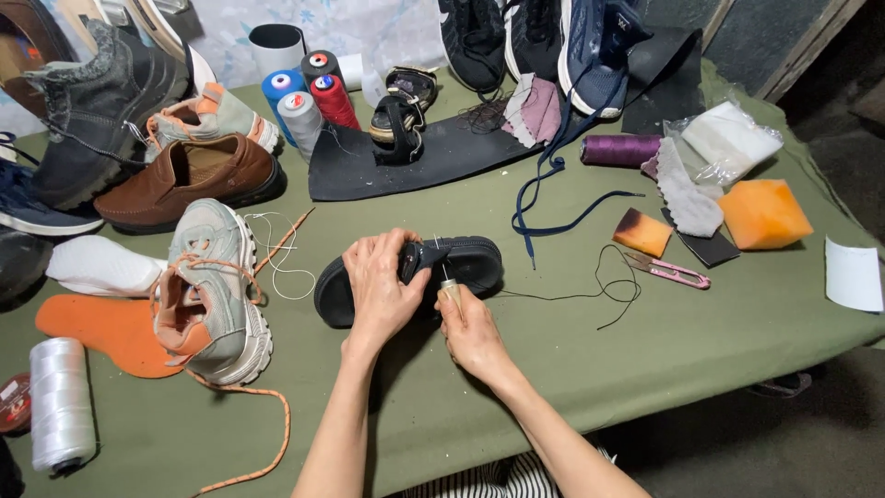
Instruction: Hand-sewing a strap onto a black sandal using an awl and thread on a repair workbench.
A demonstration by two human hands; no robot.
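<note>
- a white thread spool (61, 403) lies at the desk's (737, 341) left edge, beside an orange insole (101, 330) and a grey sneaker (214, 293).
- the left hand (383, 284), its grip closed, clasps the black sandal (415, 274) at the desk's middle.
- the right hand (472, 327), fingers pinched shut, holds an awl (449, 286) against the sandal.
- pink snips (671, 270) lie further right, near a black thread (590, 293).
</note>
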